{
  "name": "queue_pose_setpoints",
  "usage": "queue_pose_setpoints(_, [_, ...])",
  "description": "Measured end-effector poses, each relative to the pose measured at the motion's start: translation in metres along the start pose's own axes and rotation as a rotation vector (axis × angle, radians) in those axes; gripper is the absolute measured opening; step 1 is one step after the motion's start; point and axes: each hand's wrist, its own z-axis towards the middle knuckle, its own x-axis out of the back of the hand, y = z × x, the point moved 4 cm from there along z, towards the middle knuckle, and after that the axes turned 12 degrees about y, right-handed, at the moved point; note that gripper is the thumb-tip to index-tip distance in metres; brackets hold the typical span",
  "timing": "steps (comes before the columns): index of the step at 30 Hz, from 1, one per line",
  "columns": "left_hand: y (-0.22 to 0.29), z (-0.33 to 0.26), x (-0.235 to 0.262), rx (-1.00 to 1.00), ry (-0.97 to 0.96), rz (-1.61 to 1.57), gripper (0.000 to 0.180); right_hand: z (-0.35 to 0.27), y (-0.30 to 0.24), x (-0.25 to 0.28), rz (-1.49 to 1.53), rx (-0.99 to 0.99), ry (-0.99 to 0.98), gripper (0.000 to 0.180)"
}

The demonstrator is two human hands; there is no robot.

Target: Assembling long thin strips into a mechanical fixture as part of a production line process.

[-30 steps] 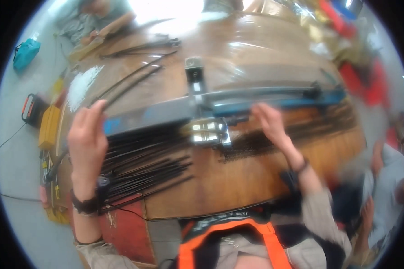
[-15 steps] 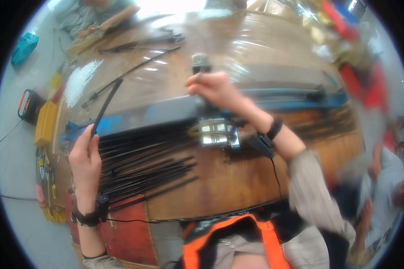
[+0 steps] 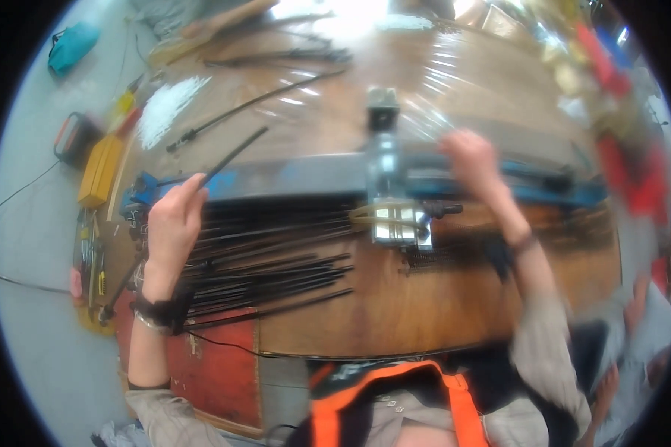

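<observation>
Dark rod jutting forward-right from left hand, lower end unclear

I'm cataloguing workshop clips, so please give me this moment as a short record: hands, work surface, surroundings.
Left hand: closed on a dark rod, its free end slanting up to the right
Right hand: raised, blurred; cannot tell whether it holds anything
Centre: metal fixture at a long grey-and-blue rail
Near side: many loose dark rods lying on the wooden table
Far left on table: white pile
Beyond table's left edge: yellow box, teal bag
</observation>
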Motion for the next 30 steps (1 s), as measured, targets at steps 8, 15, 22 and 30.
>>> queue_pose_setpoints(8, [0.09, 0.045, -0.142, -0.348, -0.108, -0.185, 0.011, -0.091, 0.104, 0.115, -0.379, -0.146, -0.03, 0.003])
queue_pose_setpoints(15, [0.086, 0.042, -0.167, -0.269, -0.163, -0.173, 0.013, -0.089, 0.092, 0.108, -0.254, -0.278, 0.028, 0.005])
queue_pose_setpoints(22, [0.088, 0.04, -0.172, -0.199, -0.038, -0.317, 0.016, -0.087, 0.09, 0.106, -0.261, -0.268, 0.086, 0.004])
queue_pose_setpoints(30, [0.09, 0.042, -0.164, -0.126, -0.046, -0.35, 0.016, -0.079, 0.055, 0.101, -0.258, -0.176, 0.047, 0.016])
